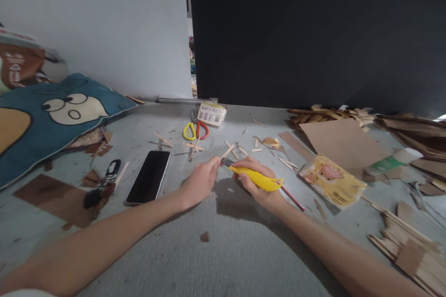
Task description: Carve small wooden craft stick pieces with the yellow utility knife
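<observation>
Grey tabletop (pixel 156 264), nearest part: a small brown scrap (pixel 204 237) is lying alone; at the right, a stack of wooden strips (pixel 397 241) is sitting by the edge of view.

Left hand (pixel 200 181): fingertips are pinching a wooden stick (pixel 228 151), which is pointing away, over the middle of the table. Right hand (pixel 256 181): fingers are wrapping a yellow knife (pixel 261 179), its grey tip coming up to the stick beside the left fingertips; contact is not showing clearly.

Left side: a phone (pixel 148 177) is lying dark-screened beyond the left forearm; keys (pixel 101 190) are resting partly on brown card (pixel 52 199).

Right side: a red pencil (pixel 294 198) is emerging from behind the right hand; a yellow packet (pixel 332 180) is lying farther right, near a green-and-white tube (pixel 393 161).

Beyond: loose sticks (pixel 287 165) are cluttering the space ahead; scissors (pixel 195 131) are touching a pale pack (pixel 212 114). A blue cushion (pixel 75 116) is filling the far left; a black panel (pixel 313 32) is closing off the back right.
</observation>
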{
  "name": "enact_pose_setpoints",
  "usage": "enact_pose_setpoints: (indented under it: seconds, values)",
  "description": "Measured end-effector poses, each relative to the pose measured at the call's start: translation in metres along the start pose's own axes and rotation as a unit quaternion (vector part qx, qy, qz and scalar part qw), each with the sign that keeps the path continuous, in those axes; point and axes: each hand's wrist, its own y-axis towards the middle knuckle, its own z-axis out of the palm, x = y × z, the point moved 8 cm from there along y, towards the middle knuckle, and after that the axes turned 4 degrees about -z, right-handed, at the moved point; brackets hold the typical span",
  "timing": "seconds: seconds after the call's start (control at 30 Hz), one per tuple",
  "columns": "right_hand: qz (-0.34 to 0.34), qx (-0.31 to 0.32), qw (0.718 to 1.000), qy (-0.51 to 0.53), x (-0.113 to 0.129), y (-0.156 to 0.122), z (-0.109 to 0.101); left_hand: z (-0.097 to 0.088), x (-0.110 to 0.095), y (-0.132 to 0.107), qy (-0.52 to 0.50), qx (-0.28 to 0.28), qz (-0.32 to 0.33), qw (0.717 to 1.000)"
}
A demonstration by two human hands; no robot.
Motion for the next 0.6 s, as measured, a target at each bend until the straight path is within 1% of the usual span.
enact_pose_setpoints:
  seconds: [0.07,0.2,0.27,0.43,0.6]
  values:
    - [0.016,0.002,1.0,0.012,-0.003,-0.001,-0.002,-0.001,0.001,0.001,-0.006,-0.002,0.0,1.0]
    - [0.069,-0.012,0.995,0.073,-0.014,-0.004,-0.006,-0.003,0.004,0.003,-0.002,-0.006,-0.006,1.0]
    - [0.081,-0.012,0.993,0.091,-0.017,-0.005,-0.006,-0.003,0.004,0.004,0.002,-0.01,-0.004,1.0]
    - [0.073,-0.026,0.991,0.109,-0.016,-0.003,-0.006,0.0,0.004,0.002,0.02,-0.014,-0.032,0.999]
    - [0.028,-0.014,0.997,0.069,-0.005,-0.001,-0.006,0.0,0.002,0.0,0.012,-0.02,-0.036,0.999]
